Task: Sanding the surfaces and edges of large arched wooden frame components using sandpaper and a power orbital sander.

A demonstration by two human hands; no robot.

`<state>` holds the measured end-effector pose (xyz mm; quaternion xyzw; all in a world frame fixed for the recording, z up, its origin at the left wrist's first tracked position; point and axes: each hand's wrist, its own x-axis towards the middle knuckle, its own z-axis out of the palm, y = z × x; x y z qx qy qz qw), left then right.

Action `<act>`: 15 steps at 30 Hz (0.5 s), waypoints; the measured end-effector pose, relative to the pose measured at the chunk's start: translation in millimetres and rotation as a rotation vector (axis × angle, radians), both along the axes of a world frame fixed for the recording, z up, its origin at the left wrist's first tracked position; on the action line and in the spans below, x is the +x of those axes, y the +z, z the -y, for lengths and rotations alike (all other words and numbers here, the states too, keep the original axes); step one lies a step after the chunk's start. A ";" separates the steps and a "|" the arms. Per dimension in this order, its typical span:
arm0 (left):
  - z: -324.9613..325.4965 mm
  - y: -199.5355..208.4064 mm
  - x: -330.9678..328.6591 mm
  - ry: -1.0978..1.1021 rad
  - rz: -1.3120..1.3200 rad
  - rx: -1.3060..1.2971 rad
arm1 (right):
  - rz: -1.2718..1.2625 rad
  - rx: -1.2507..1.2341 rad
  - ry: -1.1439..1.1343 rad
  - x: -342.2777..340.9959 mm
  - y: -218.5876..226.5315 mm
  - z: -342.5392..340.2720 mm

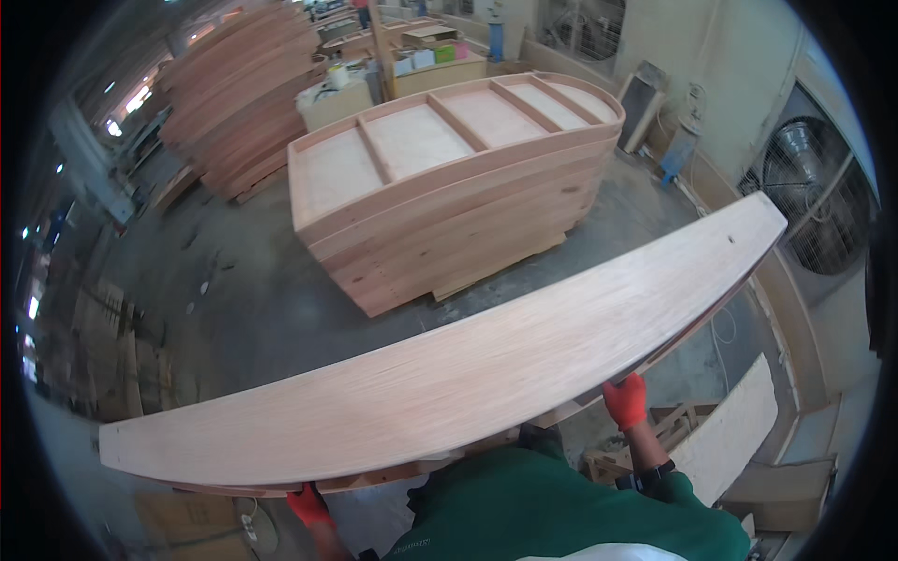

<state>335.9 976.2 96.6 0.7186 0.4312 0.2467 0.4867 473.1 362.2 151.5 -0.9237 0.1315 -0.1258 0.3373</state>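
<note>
A long, pale wooden panel [449, 365] with tapered ends stretches across in front of me, from the lower left up to the right. My left hand [309, 506], in a red glove, grips its near edge toward the left, with the fingers partly tucked under. Further right, my right hand [626, 402], also gloved in red, is closed on the same near edge. The fingertips of both hands are hidden by the panel. Beyond it stands a stack of wooden frames [449, 206], rounded at the far end, with crossbars and light boards showing on top.
A tall stack of wooden panels [243, 93] rises at the far left. Along the right wall sits a large caged fan [809, 187]. A pale board [734, 430] leans near my right arm, beside wooden scraps [669, 425] and a cardboard box [781, 491]. Grey floor [243, 318] lies between.
</note>
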 end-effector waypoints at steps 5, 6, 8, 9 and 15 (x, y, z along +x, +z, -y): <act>60.7 42.7 119.9 -0.213 0.371 -0.252 | 0.087 -0.141 0.060 38.8 -80.5 55.6; 86.3 63.8 145.7 -0.199 0.570 -0.468 | 0.152 -0.184 0.075 44.9 -115.8 72.9; 72.9 25.8 159.4 -0.267 0.537 -0.400 | 0.172 0.309 -0.129 59.2 -208.2 113.1; 67.4 14.6 166.0 -0.289 0.505 -0.318 | 0.174 0.269 -0.128 83.0 -204.0 121.3; 83.1 -16.4 238.5 -0.368 0.312 0.145 | 0.194 0.000 -0.078 205.0 -146.9 191.3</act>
